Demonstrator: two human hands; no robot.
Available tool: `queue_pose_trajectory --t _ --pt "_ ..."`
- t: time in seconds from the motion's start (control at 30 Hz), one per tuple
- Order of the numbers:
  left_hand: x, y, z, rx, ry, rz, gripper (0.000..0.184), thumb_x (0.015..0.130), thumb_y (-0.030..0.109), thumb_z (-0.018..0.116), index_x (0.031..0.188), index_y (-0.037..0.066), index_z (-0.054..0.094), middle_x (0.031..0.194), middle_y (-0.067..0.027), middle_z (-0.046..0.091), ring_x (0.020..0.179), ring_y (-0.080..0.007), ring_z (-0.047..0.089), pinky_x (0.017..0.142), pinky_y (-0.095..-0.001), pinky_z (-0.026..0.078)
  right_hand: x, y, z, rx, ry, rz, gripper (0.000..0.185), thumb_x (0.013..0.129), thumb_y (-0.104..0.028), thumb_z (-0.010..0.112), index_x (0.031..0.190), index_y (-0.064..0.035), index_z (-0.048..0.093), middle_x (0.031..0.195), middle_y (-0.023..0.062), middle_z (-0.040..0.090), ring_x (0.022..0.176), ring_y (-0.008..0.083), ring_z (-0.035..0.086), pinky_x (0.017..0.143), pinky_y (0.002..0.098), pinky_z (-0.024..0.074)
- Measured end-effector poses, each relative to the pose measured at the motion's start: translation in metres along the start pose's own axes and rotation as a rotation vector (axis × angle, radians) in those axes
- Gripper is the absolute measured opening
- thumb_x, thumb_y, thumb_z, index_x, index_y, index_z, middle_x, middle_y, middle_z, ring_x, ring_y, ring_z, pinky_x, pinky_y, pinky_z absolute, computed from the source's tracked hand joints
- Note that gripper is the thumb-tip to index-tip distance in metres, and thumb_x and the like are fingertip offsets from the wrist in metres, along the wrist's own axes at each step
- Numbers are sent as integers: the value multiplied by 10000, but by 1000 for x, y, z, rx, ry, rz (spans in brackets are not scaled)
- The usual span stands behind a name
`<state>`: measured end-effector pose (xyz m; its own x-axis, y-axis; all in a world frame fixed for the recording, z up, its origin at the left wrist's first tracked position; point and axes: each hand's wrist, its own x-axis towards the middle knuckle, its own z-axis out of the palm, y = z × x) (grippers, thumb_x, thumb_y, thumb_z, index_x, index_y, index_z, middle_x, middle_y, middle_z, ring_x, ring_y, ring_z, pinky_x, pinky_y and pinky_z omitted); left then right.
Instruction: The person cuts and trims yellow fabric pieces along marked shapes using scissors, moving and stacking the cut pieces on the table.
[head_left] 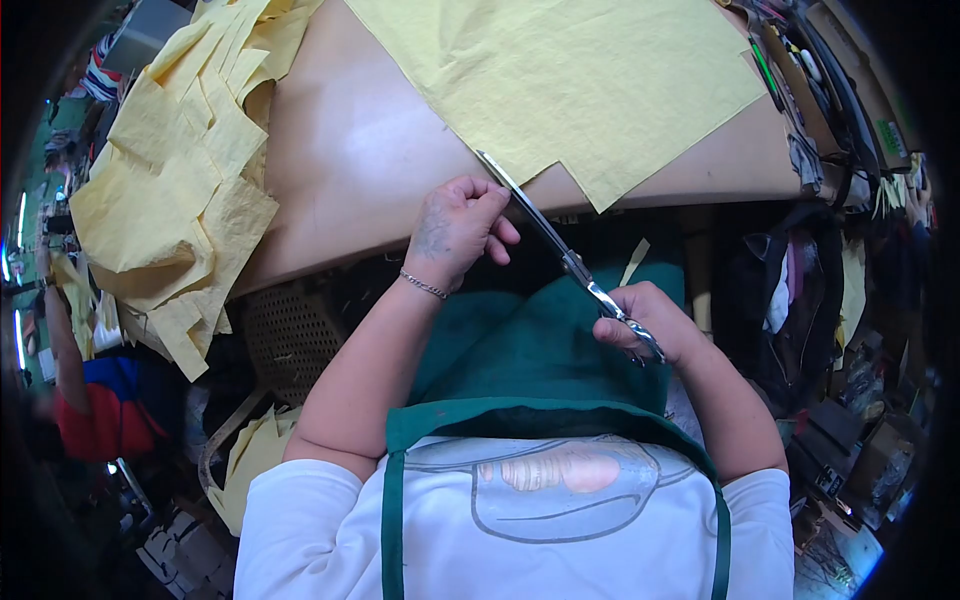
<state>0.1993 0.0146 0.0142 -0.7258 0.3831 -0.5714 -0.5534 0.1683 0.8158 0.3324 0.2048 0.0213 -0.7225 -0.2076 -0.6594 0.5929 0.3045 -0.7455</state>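
My right hand is closed around the handles of long metal scissors, whose blades point up and left. The blade tips lie at the lower left edge of a large yellow fabric piece, which has a step-shaped notch in its near edge. Beside the blades, my left hand is closed in a pinch at the fabric's edge, with the other fingers curled. What lies between thumb and forefinger is hidden. A chain bracelet circles the left wrist.
Layered yellow fabric pieces hang over the left side of the table. Assorted items crowd its right end. A brown perforated plastic thing stands below the near edge. At far left is another person's red and blue sleeve.
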Motion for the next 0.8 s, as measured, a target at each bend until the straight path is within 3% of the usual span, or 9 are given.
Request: queue_pose_trajectory --t 0.13,0.43,0.53,0.8 --pt "1 -1 1 -1 10 0 177 845 172 490 892 1 490 569 -73 542 378 -108 483 347 -178 366 -1 -1 1 9 -12 28 552 630 -571 646 573 -44 493 465 7 448 433 91 456 422 232 362" --pt "2 -1 2 33 21 27 185 838 173 493 882 -6 495 569 -80 543 386 -111 493 353 -178 369 -1 4 5 22 1 -25 544 644 -582 629 596 -60 483 491 -21 444 444 60 433 406 203 339" --pt "2 1 2 52 27 26 191 837 177 495 884 -8 496 568 -79 541 389 -112 496 354 -180 369 -2 2 5 5 -12 15 487 669 -521 650 630 -48 538 499 4 465 471 87 457 450 231 368" --pt "2 1 3 60 53 28 142 832 147 474 834 6 495 558 -69 533 377 -114 488 350 -179 362 -8 -5 4 -14 -12 18 518 656 -540 649 635 -35 537 525 17 476 498 99 464 476 253 386"
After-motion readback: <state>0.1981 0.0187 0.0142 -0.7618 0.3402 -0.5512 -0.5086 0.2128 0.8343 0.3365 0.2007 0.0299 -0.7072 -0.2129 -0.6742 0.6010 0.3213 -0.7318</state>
